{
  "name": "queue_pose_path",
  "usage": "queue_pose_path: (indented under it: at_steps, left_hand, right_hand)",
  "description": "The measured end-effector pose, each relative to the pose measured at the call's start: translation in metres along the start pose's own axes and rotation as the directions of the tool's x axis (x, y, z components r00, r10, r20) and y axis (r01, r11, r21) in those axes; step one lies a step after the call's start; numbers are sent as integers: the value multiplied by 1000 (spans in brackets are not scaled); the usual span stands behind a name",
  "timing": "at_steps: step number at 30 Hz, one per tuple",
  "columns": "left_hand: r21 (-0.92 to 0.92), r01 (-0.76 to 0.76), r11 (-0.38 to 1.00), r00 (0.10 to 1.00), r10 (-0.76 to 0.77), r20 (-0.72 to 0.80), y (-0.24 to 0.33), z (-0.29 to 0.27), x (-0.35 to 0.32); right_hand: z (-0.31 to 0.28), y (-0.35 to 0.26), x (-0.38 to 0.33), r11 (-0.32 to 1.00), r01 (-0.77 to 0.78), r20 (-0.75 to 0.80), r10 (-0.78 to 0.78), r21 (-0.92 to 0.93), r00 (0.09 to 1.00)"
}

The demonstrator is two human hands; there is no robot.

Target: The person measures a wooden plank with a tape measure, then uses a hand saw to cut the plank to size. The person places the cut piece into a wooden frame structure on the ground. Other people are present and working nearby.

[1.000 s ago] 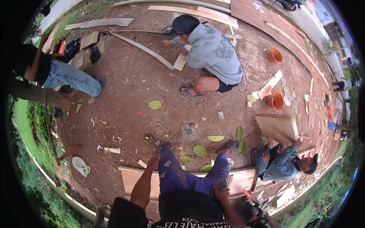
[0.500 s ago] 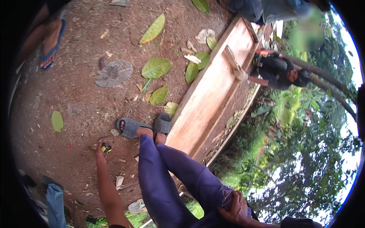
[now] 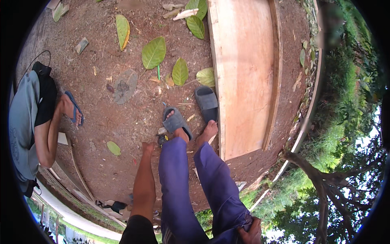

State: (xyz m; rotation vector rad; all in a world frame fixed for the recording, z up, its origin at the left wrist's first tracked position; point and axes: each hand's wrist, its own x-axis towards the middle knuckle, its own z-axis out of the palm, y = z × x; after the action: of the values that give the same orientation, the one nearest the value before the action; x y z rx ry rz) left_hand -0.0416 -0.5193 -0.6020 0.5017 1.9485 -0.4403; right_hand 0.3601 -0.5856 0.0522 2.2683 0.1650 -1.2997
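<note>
My left hand (image 3: 148, 147) is low over the brown soil, beside a black and yellow tape measure (image 3: 162, 139). Its fingers are mostly hidden, so whether they touch or grip the tape measure is unclear. Against my right thigh, on the purple trousers (image 3: 219, 183), rests my right hand (image 3: 251, 232), fingers loosely spread over the cloth and holding no object. A grey slipper (image 3: 178, 122) is on my left foot. My right foot (image 3: 209, 131) shows bare behind the other grey slipper (image 3: 206, 99), next to the wooden panel.
A long plywood panel with raised wooden edges (image 3: 243, 81) lies close on the right. Another person (image 3: 28, 118) in a grey-blue shirt crouches at the left. Large leaves (image 3: 154, 53) and wood scraps (image 3: 186, 14) litter the soil. Trees and greenery stand at far right.
My view has turned, bringing the crouching person in at the left and taking the panel's far end and a worker there out. My right foot has slid back out of its slipper.
</note>
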Motion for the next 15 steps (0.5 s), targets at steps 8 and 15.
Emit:
queue_pose_path:
  at_steps: [8, 15]
  left_hand:
    - [-678, 359, 642, 933, -251, 257, 35, 94, -15]
    - [-70, -341, 937, 888, 297, -350, 21, -12, -126]
  right_hand:
    - [21, 65, -14, 970, -46, 130, 15, 239, 991]
    - [59, 167, 8, 884, 362, -193, -315, 298, 929]
